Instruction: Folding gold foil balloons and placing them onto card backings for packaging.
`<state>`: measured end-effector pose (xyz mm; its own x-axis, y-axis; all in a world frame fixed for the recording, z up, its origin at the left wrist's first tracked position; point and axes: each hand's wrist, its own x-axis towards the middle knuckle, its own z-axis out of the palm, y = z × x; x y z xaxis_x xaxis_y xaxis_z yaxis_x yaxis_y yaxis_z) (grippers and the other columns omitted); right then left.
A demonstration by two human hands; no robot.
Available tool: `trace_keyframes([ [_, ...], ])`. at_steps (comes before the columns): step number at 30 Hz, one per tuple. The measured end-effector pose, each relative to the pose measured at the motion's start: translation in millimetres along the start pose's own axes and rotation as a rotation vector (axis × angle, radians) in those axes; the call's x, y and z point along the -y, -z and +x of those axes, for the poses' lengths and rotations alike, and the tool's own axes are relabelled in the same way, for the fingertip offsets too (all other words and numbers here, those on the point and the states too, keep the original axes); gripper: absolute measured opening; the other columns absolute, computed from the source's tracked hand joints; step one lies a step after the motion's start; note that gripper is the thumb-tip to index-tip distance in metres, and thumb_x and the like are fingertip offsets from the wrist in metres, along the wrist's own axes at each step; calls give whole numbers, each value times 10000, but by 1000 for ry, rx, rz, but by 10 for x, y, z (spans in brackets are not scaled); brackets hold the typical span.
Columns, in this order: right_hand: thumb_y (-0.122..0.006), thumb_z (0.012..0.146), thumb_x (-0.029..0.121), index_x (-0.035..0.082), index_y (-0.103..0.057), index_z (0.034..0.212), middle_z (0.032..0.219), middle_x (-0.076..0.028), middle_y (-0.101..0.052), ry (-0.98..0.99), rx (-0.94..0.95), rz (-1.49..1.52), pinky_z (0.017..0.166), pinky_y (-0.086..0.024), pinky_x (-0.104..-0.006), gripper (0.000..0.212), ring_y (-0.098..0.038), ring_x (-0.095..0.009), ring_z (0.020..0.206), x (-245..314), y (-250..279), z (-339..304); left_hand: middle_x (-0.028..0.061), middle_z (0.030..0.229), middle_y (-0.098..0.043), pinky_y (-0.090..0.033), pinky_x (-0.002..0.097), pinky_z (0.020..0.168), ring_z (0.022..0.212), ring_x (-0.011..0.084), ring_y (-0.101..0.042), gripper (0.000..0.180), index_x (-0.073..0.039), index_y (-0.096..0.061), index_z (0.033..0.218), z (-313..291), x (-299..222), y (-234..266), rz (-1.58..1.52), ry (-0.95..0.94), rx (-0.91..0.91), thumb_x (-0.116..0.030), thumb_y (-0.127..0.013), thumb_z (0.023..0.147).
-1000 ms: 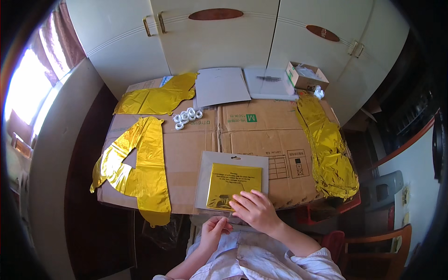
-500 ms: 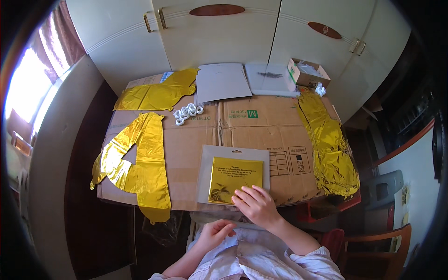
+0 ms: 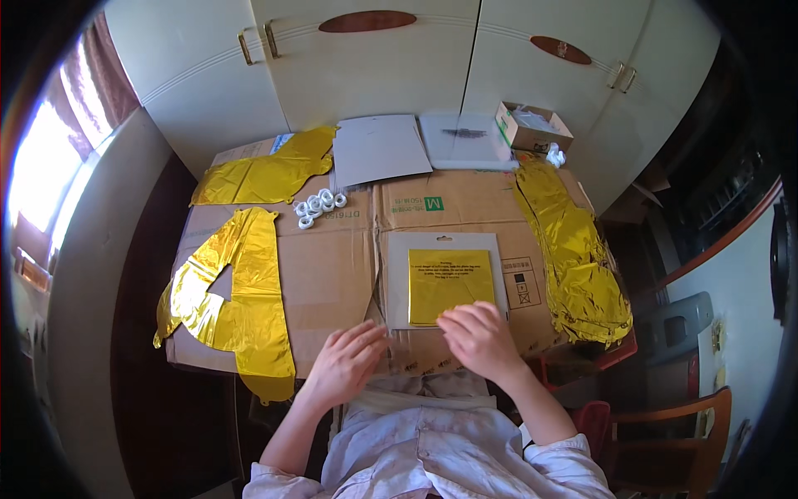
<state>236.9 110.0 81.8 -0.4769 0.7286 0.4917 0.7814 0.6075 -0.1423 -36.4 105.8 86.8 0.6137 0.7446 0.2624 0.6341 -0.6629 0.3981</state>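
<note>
Gold foil packet (image 3: 451, 287), square and folded, lies on a grey card (image 3: 399, 283) with a hang slot, right of centre on the cardboard-covered surface (image 3: 332, 279), near your edge. Your right hand (image 3: 480, 339) is at the packet's lower right corner, fingers bent. Grip there: fingertips look close together, but the thumb side is hidden, so can't tell if they're clamped on foil or just resting. Your left hand (image 3: 349, 359) is over the near edge, left of the card, fingers side by side and slightly curled; thumb hidden, so can't tell if that grip is together or apart; no object visible in it.

Handling, as a judgement: foil this thin likely creases and slides, so press lightly with flat fingertips, not nails. Square the packet to the card by its edges. Steady the card's left side with your left hand while your right adjusts the corner. Mind sleeves and elbows: loose foil shape (image 3: 262, 287) spreads on your left, crumpled foil (image 3: 586, 270) on your right.
</note>
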Motion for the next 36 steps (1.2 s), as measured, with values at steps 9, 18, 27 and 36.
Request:
trace_keyframes([
  [9, -712, 778, 157, 70, -613, 946, 893, -56, -594, -114, 121, 251, 797, -482, -353, 214, -587, -229, 878, 519, -352, 129, 92, 1294, -585, -349, 461, 1057, 1283, 276, -485, 422, -44, -536, 1291, 84, 79, -160, -56, -52, 88, -78, -572, 872],
  [18, -672, 800, 142, 61, -599, 901, 863, -74, -584, -145, 186, 257, 767, -457, -377, 149, -578, -243, 841, 527, -328, -12, 69, 1197, -656, -357, 470, 1059, 1191, 282, -554, 689, -13, -232, 1464, 22, 62, -218, -198, -26, 87, -32, -576, 868],
  [27, -546, 820, 159, 85, -592, 853, 849, -50, -567, -59, 208, 16, 762, -410, -353, 93, -544, -212, 845, 598, -399, -36, 39, 1224, -639, -375, 457, 1052, 1187, 230, -557, 665, -24, -374, 1394, 38, -9, -218, -30, -64, 40, -131, -671, 808],
  [36, -587, 857, 121, 78, -521, 898, 889, -77, -558, -83, 65, 419, 871, -390, -434, 90, -547, -263, 944, 387, -264, -212, 59, 1187, -627, -365, 448, 1058, 1188, 214, -547, 568, -108, -519, 1309, 60, -67, -181, 62, -74, 85, -266, -706, 797],
])
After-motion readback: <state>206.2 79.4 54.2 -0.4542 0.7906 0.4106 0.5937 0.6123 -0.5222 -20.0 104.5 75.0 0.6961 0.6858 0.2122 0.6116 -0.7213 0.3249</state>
